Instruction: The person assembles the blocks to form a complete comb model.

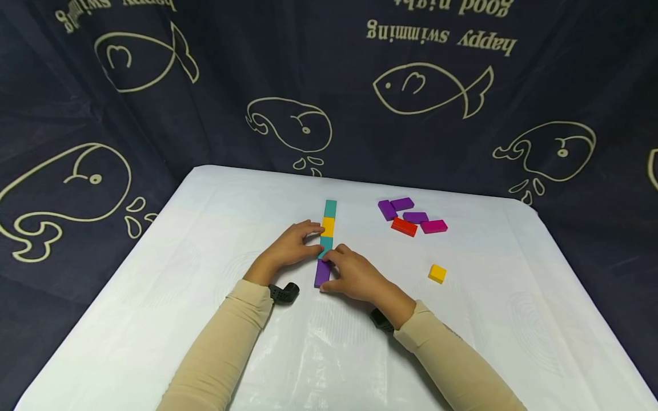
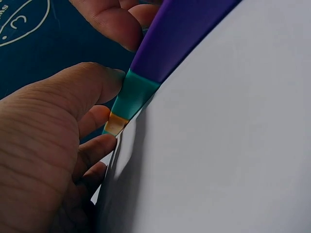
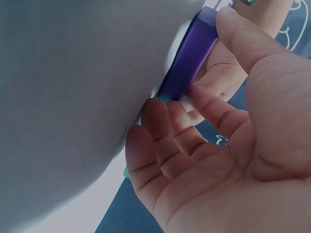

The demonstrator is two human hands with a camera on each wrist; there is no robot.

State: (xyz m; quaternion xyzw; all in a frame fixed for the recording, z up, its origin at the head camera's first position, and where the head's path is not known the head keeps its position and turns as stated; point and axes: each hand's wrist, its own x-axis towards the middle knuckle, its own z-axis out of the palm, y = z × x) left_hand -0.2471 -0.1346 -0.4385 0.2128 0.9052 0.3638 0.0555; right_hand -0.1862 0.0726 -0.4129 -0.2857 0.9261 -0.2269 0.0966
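A straight row of blocks runs away from me in the head view. Nearest is a purple block (image 1: pixel 322 274), followed by a teal block (image 1: pixel 326 244), a yellow block (image 1: pixel 328 227) and another teal block (image 1: pixel 330 208). My right hand (image 1: pixel 357 277) pinches the purple block lengthwise, thumb at its near end and index finger by the joint with the teal one. From the left side, my left hand (image 1: pixel 292 245) touches the row, its thumb (image 2: pixel 109 82) against the nearer teal block and fingertips beside the yellow one. The right wrist view shows the purple block (image 3: pixel 194 53) large.
To the right at the back lie several purple blocks (image 1: pixel 415 217), a red block (image 1: pixel 404 227) and a magenta block (image 1: pixel 434 226). A small yellow block (image 1: pixel 437 274) sits closer, right of my right hand. A dark printed curtain (image 1: pixel 349 154) hangs behind the white table (image 1: pixel 180 274).
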